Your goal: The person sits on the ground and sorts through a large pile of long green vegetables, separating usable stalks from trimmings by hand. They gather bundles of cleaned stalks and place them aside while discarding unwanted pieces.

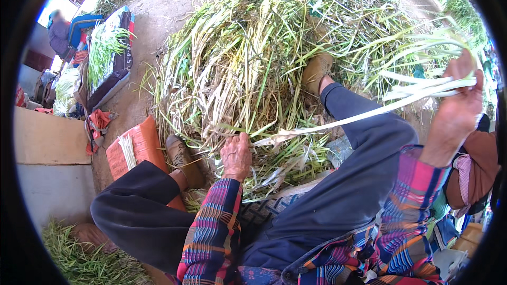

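Note:
A large heap of long green and yellowed plant stalks (237, 59) lies in front of me between my feet. My right hand (461, 91), raised at the far right, grips several pale stalks (427, 87) with long green leaves trailing from them. One white stalk (356, 115) stretches from that hand down towards my left hand, its end dry and papery. My left hand (236, 156) is at the near edge of the heap, its fingers closed on leafy plant matter, probably dry outer leaves; the exact hold is partly hidden.
On an orange sack (136, 146) at the left lies a small bundle of white stalks (127, 151). More green stalks (105, 51) rest on a dark box at the upper left, near a seated person (60, 35). Another person's brown sleeve (479, 162) shows at the right edge. My shoes flank the heap.

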Tool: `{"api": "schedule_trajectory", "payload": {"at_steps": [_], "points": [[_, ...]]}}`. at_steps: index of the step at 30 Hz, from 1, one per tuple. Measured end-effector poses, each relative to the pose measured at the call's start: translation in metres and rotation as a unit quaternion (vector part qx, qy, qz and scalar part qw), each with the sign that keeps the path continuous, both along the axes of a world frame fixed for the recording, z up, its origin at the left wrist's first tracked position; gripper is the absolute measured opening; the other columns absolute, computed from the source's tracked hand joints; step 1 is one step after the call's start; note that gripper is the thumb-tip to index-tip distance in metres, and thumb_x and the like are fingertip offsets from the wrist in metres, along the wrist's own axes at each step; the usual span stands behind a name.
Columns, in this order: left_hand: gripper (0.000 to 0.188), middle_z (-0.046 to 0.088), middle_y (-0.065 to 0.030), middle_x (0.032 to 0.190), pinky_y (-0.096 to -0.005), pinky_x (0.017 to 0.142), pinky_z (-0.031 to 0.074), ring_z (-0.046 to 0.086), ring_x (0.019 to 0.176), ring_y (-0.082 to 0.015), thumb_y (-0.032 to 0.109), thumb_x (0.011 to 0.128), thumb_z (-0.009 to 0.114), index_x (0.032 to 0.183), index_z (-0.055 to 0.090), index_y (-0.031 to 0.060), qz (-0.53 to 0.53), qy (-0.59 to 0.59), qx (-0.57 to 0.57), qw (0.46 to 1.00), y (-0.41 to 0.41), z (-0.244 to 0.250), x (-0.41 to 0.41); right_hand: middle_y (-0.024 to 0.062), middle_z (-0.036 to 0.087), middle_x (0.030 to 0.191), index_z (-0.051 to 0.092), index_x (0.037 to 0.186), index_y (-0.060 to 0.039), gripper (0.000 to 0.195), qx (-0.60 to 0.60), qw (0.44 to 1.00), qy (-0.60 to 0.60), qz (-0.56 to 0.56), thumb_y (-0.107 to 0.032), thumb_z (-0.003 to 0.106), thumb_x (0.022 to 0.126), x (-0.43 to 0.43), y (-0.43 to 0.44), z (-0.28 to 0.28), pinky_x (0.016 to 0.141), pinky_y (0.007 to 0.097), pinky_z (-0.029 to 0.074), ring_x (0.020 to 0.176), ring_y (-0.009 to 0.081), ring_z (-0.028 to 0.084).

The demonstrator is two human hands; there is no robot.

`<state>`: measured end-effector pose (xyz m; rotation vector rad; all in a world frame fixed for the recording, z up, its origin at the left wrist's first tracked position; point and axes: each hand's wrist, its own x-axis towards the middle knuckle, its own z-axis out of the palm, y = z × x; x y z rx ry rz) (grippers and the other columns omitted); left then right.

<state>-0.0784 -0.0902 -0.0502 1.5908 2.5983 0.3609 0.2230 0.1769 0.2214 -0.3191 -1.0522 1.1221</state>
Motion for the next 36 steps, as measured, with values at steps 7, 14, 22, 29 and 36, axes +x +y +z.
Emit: {"api": "schedule_trajectory", "payload": {"at_steps": [7,14,22,29,36], "points": [[0.01,0.062,-0.0139,0.084,-0.0465,0.068,0.051,0.062,0.087,-0.0346,0.005,0.082,0.055,0.092,0.054,0.0074,-0.015,0.018,-0.001,1.0,-0.002,-0.003,-0.002,0.0282,0.048,0.135,0.042,0.121,0.0084,0.029,0.148,0.85,-0.007,0.505,-0.011,0.034,0.102,0.058,0.063,0.043,0.107,0.041,0.045,0.126,0.0294,0.051],[0.011,0.066,-0.018,0.083,-0.0491,0.072,0.05,0.064,0.085,-0.0362,0.009,0.083,0.058,0.093,0.061,0.0048,0.025,-0.065,-0.168,0.983,-0.006,0.018,0.002,0.0274,0.049,0.134,0.041,0.122,0.008,0.033,0.067,0.932,0.047,0.353,-0.016,0.027,0.104,0.08,0.064,0.065,0.108,0.0408,0.044,0.124,0.0302,0.052],[0.024,0.063,-0.0132,0.103,-0.043,0.081,0.049,0.059,0.097,-0.0316,0.011,0.086,0.062,0.109,0.057,0.0051,-0.062,-0.082,0.126,0.987,0.037,0.102,0.019,0.0367,0.049,0.126,0.044,0.117,0.0061,0.031,-0.019,0.983,0.091,0.156,-0.019,0.039,0.101,-0.022,-0.006,0.015,0.085,0.0452,0.058,0.106,0.0383,0.062],[0.056,0.066,-0.0068,0.081,-0.0309,0.078,0.049,0.064,0.082,-0.0163,0.049,0.102,0.033,0.122,0.058,0.0023,-0.198,-0.706,0.051,0.678,0.041,0.139,0.056,-0.0014,0.028,0.068,0.04,0.076,-0.0058,0.018,-0.22,0.938,0.203,0.176,-0.004,0.049,0.09,-0.077,-0.044,-0.014,0.05,0.0239,0.022,0.055,0.0079,0.026],[0.021,0.06,-0.0017,0.069,-0.0226,0.056,0.044,0.053,0.058,-0.0091,0.022,0.092,0.059,0.094,0.067,0.0021,-0.118,-0.781,0.007,0.614,0.009,0.128,0.013,-0.0022,0.033,0.064,0.044,0.08,-0.0087,0.016,-0.224,0.959,0.021,0.173,-0.018,0.049,0.092,-0.079,-0.011,-0.068,0.047,0.0237,0.022,0.053,0.0063,0.027]]}}
